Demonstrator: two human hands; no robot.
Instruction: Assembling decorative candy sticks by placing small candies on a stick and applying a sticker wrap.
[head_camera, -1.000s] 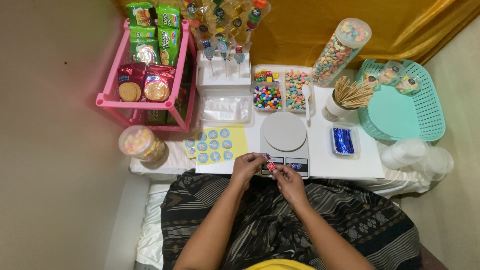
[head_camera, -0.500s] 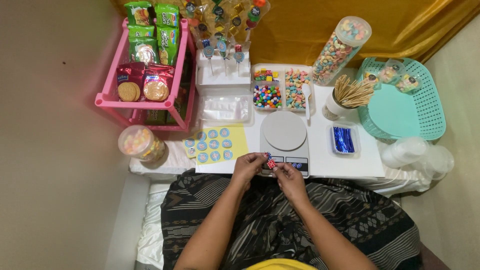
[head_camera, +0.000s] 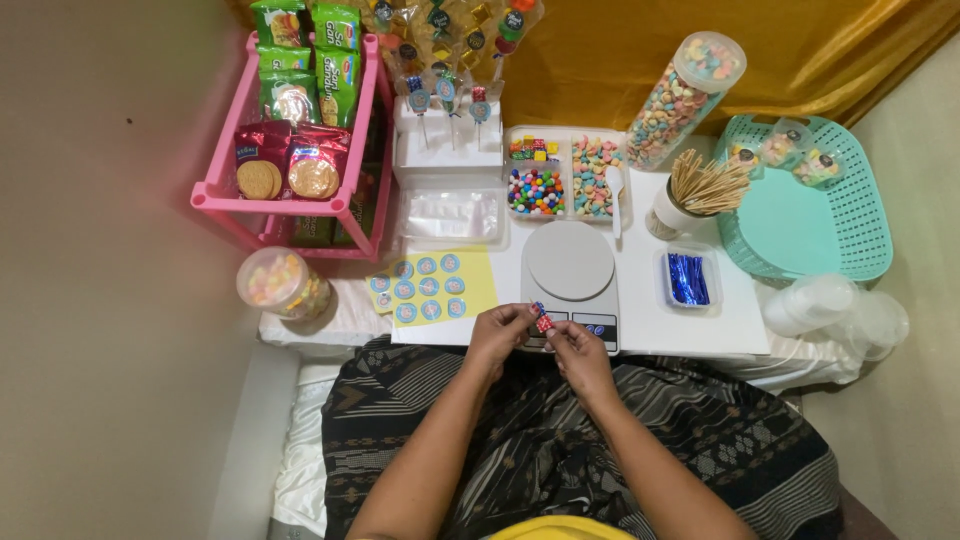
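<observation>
both hands meet at the near edge of the white surface (head_camera: 700, 320), over the front of the kitchen scale (head_camera: 570, 275). left hand (head_camera: 500, 335) and right hand (head_camera: 578, 355) pinch one small red wrapped candy (head_camera: 543, 322) between their fingertips, held just above the scale's display, both hands closed on it. yellow sticker sheet (head_camera: 435, 285) lies just left of the hands. tray of coloured candies (head_camera: 565, 178) sits beyond the scale. blue twist ties in a clear dish (head_camera: 688, 278) to the right, teal basket (head_camera: 860, 215) far right, pink rack (head_camera: 225, 190) of snack packs far left.
</observation>
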